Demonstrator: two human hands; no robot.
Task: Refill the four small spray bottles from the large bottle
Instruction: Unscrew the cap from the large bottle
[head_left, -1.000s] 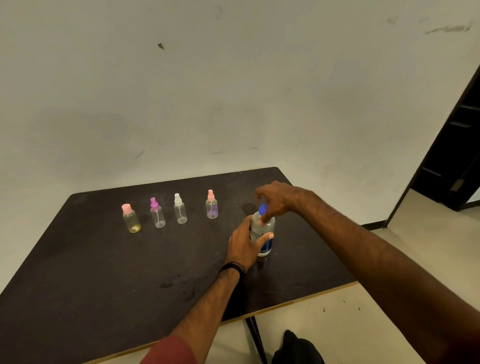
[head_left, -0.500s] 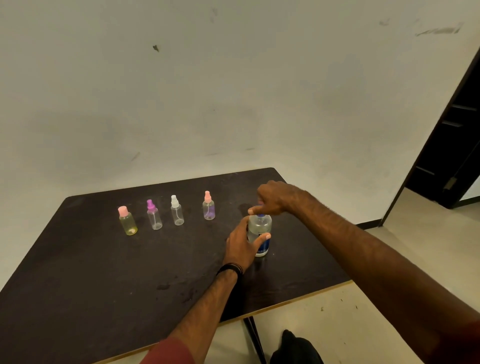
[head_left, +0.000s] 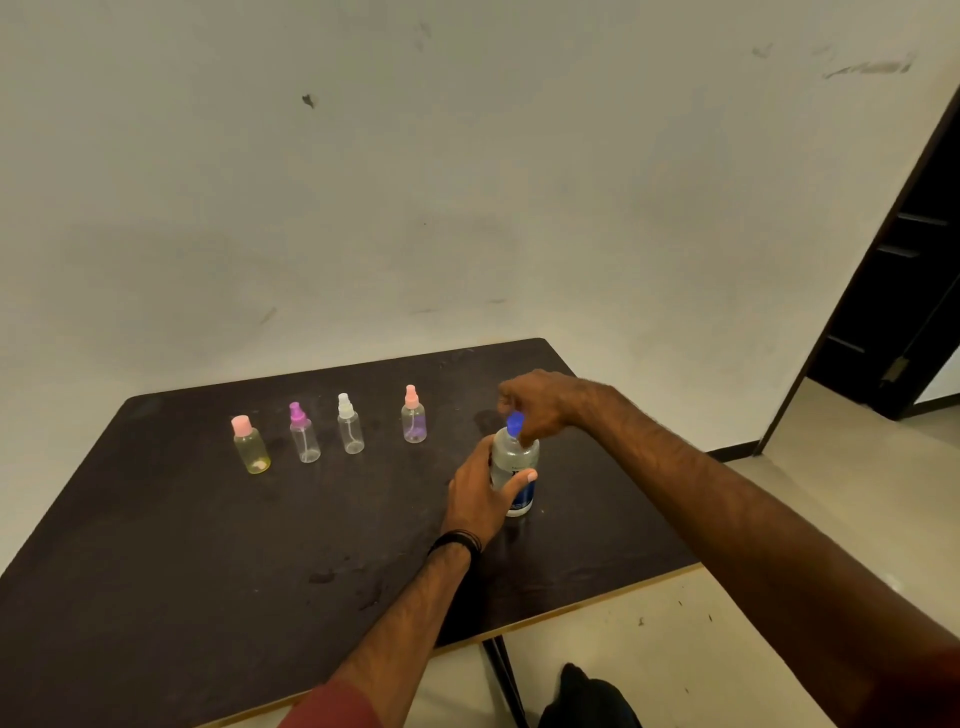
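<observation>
The right hand curls its fingertips round the blue cap of the large bottle, pinching it from above; whether the cap is loose or threaded tight cannot be told. The left hand wraps the bottle's clear body just below the shoulder, thumb across the near face and the other fingers hidden behind, holding it upright on the dark table. A black band sits on the left wrist.

Taking the large bottle as the dial's centre, the four small spray bottles stand in a row from about 10 to 9 o'clock, well apart from it and from each other. Nearest is the peach-topped bottle with a violet tint at its base, then the white-topped bottle, the magenta-topped bottle, and farthest the yellowish bottle under a wide pink cap. All four wear their tops and stand upright; the two middle ones look nearly empty.

Judging by this, the task is at its very start: the work in hand is opening the large bottle, and nothing appears to have been poured. Left to do: free the cap, unscrew each spray head, fill each small bottle, and close them again. The narrow necks will likely call for a slow, steady pour.
</observation>
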